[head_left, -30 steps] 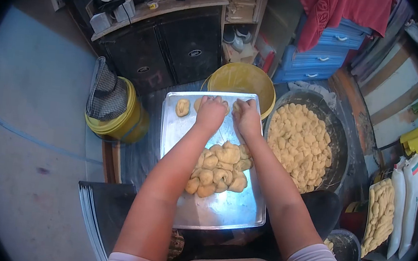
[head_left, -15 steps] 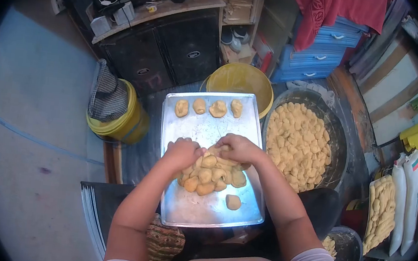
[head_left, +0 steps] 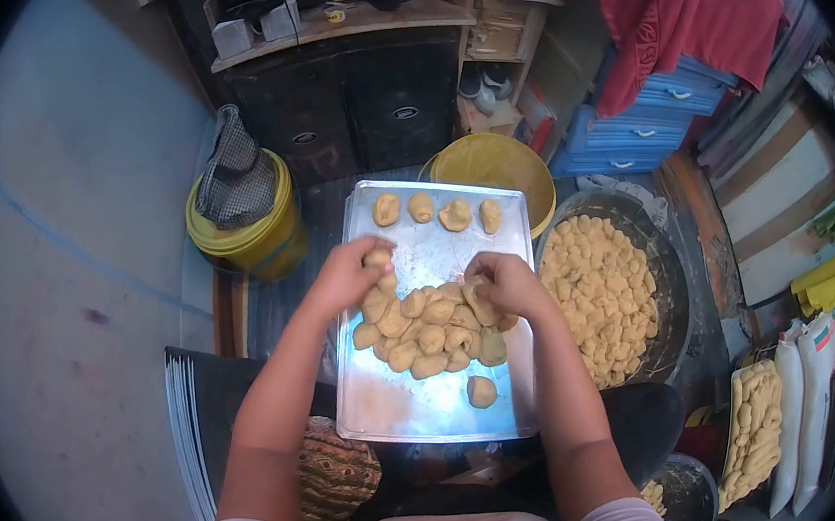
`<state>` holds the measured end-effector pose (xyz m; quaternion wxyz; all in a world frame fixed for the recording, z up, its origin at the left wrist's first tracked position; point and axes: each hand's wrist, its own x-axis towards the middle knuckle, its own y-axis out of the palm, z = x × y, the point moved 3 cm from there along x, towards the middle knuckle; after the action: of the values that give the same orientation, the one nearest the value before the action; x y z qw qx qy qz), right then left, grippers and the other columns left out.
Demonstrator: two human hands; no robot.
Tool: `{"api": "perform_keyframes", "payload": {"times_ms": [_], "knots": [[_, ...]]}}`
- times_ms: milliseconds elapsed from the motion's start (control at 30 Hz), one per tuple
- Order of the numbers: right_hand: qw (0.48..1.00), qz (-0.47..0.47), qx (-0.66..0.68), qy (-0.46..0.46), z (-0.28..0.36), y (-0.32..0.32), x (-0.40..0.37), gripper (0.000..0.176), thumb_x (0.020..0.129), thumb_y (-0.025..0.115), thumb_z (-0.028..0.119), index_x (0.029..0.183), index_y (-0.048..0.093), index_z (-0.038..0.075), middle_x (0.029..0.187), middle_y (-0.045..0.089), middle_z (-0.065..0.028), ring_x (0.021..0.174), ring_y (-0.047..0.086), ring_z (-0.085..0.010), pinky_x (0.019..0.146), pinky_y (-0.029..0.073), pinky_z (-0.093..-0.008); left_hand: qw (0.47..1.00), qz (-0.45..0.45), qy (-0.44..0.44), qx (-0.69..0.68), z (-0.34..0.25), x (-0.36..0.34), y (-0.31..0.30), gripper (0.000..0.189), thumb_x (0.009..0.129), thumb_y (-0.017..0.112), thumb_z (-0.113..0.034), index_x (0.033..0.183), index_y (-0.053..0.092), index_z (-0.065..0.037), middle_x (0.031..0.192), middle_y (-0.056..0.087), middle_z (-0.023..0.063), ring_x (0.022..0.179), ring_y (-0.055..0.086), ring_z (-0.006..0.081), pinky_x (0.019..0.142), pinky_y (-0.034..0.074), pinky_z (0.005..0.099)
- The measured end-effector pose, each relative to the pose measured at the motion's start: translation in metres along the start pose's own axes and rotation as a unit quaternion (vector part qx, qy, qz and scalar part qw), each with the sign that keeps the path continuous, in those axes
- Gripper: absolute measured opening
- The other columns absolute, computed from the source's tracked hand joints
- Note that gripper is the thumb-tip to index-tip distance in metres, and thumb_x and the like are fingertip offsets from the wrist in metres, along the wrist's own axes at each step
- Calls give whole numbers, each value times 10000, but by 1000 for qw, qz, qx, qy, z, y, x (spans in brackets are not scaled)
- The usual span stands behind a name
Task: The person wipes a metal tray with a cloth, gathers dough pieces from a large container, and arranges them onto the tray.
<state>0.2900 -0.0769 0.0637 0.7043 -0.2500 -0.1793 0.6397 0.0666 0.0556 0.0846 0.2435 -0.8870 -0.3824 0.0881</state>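
A metal tray (head_left: 393, 414) lies in front of me, with a heap of dough pieces (head_left: 430, 338) at its middle. Four separate lumps stand in a row along its far edge, among them a flattened one (head_left: 455, 215). One single lump (head_left: 481, 392) sits near the right front. My left hand (head_left: 348, 276) pinches a dough piece (head_left: 378, 257) at the heap's left far side. At the heap's right far side, my right hand (head_left: 504, 283) has its fingers closed on another dough piece (head_left: 479, 302).
Right of the tray is a large dark basin (head_left: 675, 320) full of dough pieces. Behind it stands a yellow bucket (head_left: 497, 163); a lidded yellow bucket (head_left: 284, 238) is at the left. Another dough-filled tray (head_left: 753, 433) is at the far right.
My hands have moved apart, the left one raised off the heap with a dough piece in its fingers. The camera view has shifted, so the tray appears slightly further right.
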Motion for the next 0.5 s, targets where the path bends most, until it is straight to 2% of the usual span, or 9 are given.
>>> {"api": "perform_keyframes", "payload": {"times_ms": [33, 133, 200, 267, 333, 367, 433, 467, 500], "knots": [[1000, 1, -1, 0, 4, 0, 4, 250, 689, 638, 10, 939, 648, 20, 884, 657, -144, 783, 640, -263, 740, 504, -325, 1000, -1, 0, -1, 1, 12, -1, 316, 755, 711, -90, 1052, 636, -14, 933, 625, 113, 876, 625, 230, 798, 484, 327], [988, -146, 45, 4, 30, 0, 24, 214, 679, 617, -1, 889, 658, 20, 823, 663, -149, 802, 645, -271, 734, 493, -337, 996, -45, 67, 36, 16, 35, 11, 331, 736, 710, -66, 1055, 637, -18, 1077, 576, 152, 961, 610, 269, 852, 474, 340], [985, -163, 61, -7, 26, 19, 50, 224, 685, 628, 5, 906, 658, 21, 863, 657, -157, 836, 639, -284, 758, 490, -342, 983, -99, 60, 145, 21, 43, 25, 380, 708, 677, -9, 1085, 637, -29, 1188, 499, 187, 1056, 564, 321, 910, 456, 357], [980, -184, 78, -18, 6, 41, 73, 234, 691, 638, 11, 924, 658, 22, 903, 650, -165, 869, 633, -296, 781, 486, -347, 980, -78, 58, 173, 33, 47, 35, 415, 688, 656, 17, 1100, 637, -37, 1194, 490, 193, 1077, 544, 340, 928, 448, 359], [967, -204, -92, -121, 5, 60, 78, 251, 707, 654, 28, 958, 653, 27, 1005, 623, -173, 943, 608, -317, 833, 473, -352, 978, -51, 52, 195, 36, 45, 41, 388, 699, 621, 14, 1080, 664, -48, 1245, 468, 196, 1078, 512, 373, 933, 432, 405], [967, -207, -91, -121, 7, 56, 76, 251, 707, 654, 28, 958, 653, 27, 1005, 623, -173, 943, 608, -317, 833, 473, -352, 978, -50, 54, 197, 34, 44, 40, 388, 699, 621, 14, 1080, 664, -48, 1245, 468, 196, 1078, 512, 373, 933, 432, 405], [980, -193, 29, -32, 3, 46, 67, 292, 706, 658, 26, 998, 640, 38, 1075, 590, -186, 1000, 584, -323, 865, 462, -357, 955, -59, 40, 287, 27, 38, 39, 376, 710, 623, -43, 1081, 672, -74, 1248, 483, 170, 1129, 484, 328, 956, 391, 419], [967, -247, 48, -24, 0, 40, 62, 336, 705, 670, 32, 1037, 626, 46, 1023, 614, -179, 966, 600, -318, 853, 468, -356, 955, -59, 39, 287, 20, 35, 37, 376, 710, 623, -43, 1081, 672, -74, 1248, 483, 170, 1129, 484, 328, 956, 391, 419], [968, -245, 48, -23, -4, 35, 60, 336, 705, 670, 32, 1037, 626, 46, 1023, 614, -179, 966, 600, -318, 853, 468, -356, 954, -63, 82, 280, 11, 31, 36, 388, 702, 633, -68, 1088, 668, -93, 1239, 506, 143, 1147, 478, 300, 966, 361, 435]]}}
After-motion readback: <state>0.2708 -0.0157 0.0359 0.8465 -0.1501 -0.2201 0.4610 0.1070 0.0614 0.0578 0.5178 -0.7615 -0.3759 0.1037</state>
